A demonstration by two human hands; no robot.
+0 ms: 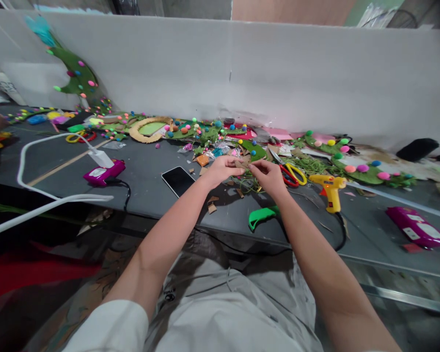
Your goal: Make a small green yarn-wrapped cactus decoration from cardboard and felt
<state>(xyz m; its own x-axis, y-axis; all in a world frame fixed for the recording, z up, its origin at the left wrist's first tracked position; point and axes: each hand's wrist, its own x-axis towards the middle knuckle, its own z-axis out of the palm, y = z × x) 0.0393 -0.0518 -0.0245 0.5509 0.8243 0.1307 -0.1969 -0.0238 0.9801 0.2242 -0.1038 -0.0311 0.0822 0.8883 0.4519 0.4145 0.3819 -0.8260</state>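
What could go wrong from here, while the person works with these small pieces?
The yellow glue gun shows an orange light and is near the right forearm; if hot, it might burn an arm that brushes it. Its black cord runs to the front edge of the table, so a snag could topple it. The small brown piece held in the fingers could slip and be lost among the similar scraps.

Dark grey bench (146,168), clock from its middle | 9 o'clock: phone (178,181), beyond it purple device (103,174) | 11 to 1 o'clock: pompom-dotted green pieces (205,133) | 3 o'clock: yellow glue gun (332,194), beyond it second purple device (414,226)
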